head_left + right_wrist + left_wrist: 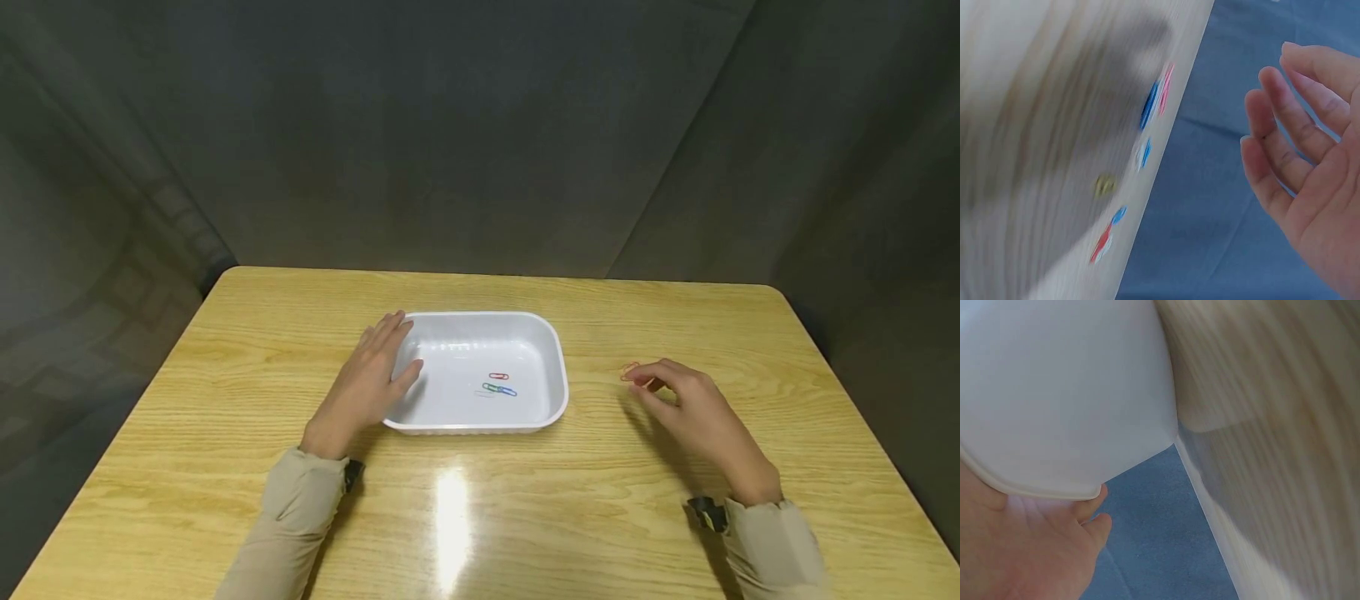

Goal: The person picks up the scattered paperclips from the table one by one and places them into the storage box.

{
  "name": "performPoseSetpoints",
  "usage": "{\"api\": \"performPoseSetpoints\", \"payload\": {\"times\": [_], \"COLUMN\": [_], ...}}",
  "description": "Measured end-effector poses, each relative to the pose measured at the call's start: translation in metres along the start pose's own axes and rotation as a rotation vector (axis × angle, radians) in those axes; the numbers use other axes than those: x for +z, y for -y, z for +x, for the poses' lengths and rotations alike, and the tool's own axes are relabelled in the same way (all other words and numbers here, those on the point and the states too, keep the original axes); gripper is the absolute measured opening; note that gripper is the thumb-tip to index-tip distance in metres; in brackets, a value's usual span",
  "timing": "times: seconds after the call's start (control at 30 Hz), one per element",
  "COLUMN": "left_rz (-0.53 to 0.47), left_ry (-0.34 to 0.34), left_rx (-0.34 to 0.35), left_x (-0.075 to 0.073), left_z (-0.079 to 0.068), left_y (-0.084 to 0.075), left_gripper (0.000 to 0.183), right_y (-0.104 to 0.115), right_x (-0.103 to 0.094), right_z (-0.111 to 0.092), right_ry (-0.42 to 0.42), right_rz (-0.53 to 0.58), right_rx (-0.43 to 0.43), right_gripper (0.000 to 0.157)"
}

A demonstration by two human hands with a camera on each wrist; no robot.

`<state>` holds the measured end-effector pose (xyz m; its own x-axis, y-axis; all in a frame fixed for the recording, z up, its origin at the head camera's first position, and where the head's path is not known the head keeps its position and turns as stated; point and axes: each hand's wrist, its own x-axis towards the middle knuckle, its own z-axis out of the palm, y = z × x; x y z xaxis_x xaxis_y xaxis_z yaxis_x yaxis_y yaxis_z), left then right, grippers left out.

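Note:
A white plastic tray (pixel 480 428) sits on the wooden table. My left hand (pixel 367 375) lies along its left rim, fingers straight and thumb reaching over the inside. From the left wrist, the palm (pixel 1035 550) shows against the outside of the rim. Lying in the tray are a red paper clip (pixel 498 376), a green one (pixel 491 387), a blue one (pixel 508 392) and a faint white one (pixel 484 394). My right hand (pixel 693 408), raised right of the tray, pinches an orange-red paper clip (pixel 628 372) between thumb and forefinger. In the right wrist view that clip cannot be made out.
Several blurred clips appear on the table in the right wrist view: a pink one (pixel 1166 87), a dark blue one (pixel 1148 106), a yellow one (pixel 1104 185) and a red one (pixel 1101 244). Dark curtains (pixel 450 150) stand behind the table (pixel 225 400).

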<state>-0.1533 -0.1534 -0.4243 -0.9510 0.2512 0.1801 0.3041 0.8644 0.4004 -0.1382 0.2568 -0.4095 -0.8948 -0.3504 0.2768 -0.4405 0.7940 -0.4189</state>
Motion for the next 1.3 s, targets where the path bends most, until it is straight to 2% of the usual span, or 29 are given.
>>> {"api": "performPoseSetpoints", "payload": {"times": [0.4,0.67,1.07,1.3], "left_rz": [0.018,0.014,0.002,0.002], "left_ry": [0.002,-0.010,0.001,0.005], "left_rx": [0.004,0.022,-0.001,-0.004], "left_x": [-0.001,-0.001,-0.001,-0.001], "left_z": [0.000,0.002,0.003,0.000], "left_y": [-0.001,-0.002,-0.001,0.000], "left_gripper": [0.062,0.061,0.063,0.063], "right_y": [-0.021,-0.029,-0.038,-0.041], "right_x": [-0.017,-0.022,-0.022,-0.020], "right_z": [-0.019,-0.021,-0.022,-0.024], "right_ry": [0.026,0.098,0.233,0.300], "right_rz": [-0.029,-0.014,0.044,0.091], "right_rx": [0.092,0.103,0.202,0.210], "right_gripper": [0.023,0.027,0.032,0.033]}}
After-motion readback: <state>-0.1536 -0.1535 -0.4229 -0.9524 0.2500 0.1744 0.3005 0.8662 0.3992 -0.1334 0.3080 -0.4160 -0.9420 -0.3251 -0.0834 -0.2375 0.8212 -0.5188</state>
